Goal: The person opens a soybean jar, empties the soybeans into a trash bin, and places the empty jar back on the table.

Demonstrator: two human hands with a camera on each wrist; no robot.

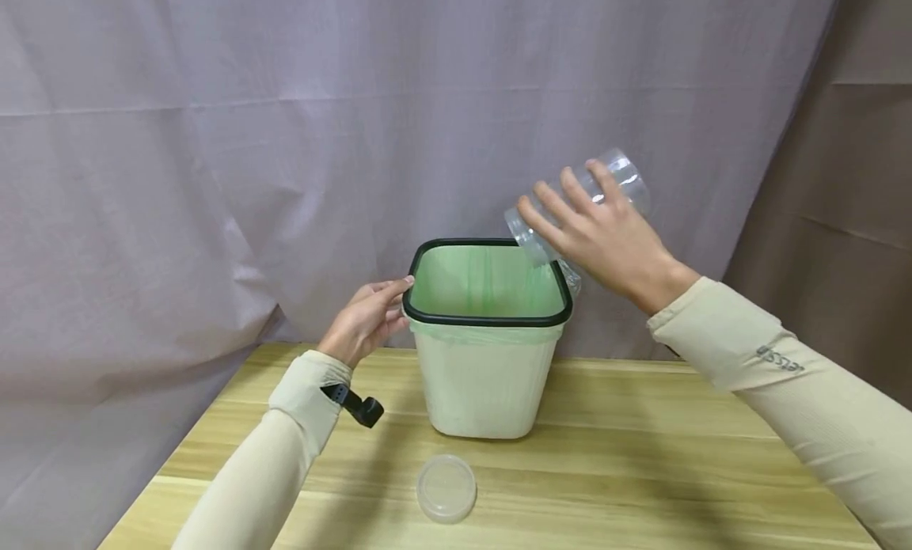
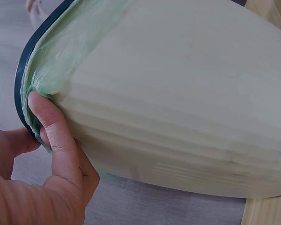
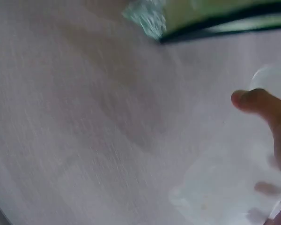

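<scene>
Over bin [image 1: 487, 376] at 2 o'clock, our right hand [image 1: 606, 237] grasps tilted jar [image 1: 579, 204]; left hand [image 1: 366, 319] pinches rim. Loose grip risks jar falling outside.

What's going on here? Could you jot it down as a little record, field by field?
Left hand: grips the bin's black rim
Right hand: holds a clear plastic jar, tilted, mouth over the bin
Bin: pale, upright, lined with a green bag
Lid: clear, flat on the wooden table, in front of the bin
Backdrop: grey cloth
</scene>
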